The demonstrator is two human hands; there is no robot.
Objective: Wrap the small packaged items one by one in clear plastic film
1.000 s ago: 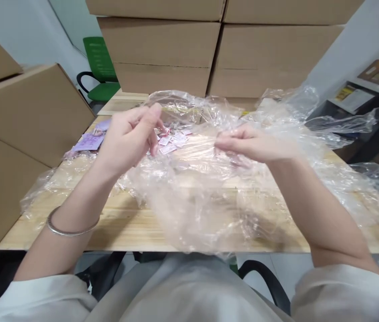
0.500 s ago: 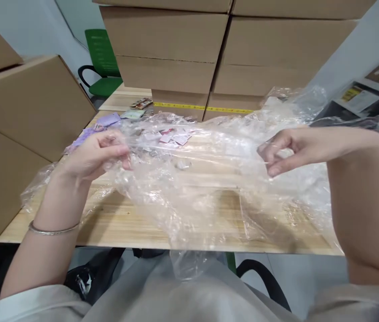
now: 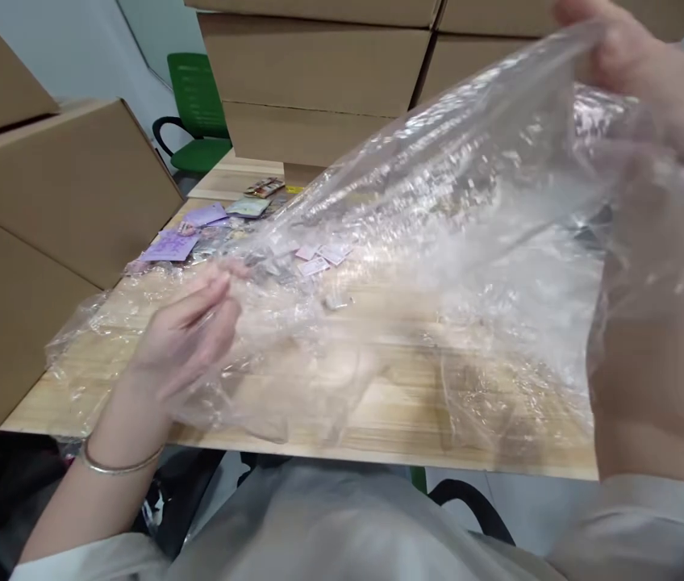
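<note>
Pinching the plastic sheet [image 3: 439, 242] at the frame's upper right, the right hand [image 3: 614, 40] lifts high; the left hand [image 3: 188, 339] grips its lower-left edge above the surface [image 3: 378, 428].

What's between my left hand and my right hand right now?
In the head view, the clear plastic sheet stretches from the left hand, low over the wooden table, up to the raised right hand.

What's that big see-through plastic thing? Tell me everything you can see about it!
The clear plastic sheet is thin, shiny and full of crinkles, so the wooden table shows through it. It is stretched out slanting: the right hand lifts one end high, while the left hand grips the low end near the table. Its lower part sags onto the tabletop. Whether it is a bag or a flat sheet is unclear.
</note>
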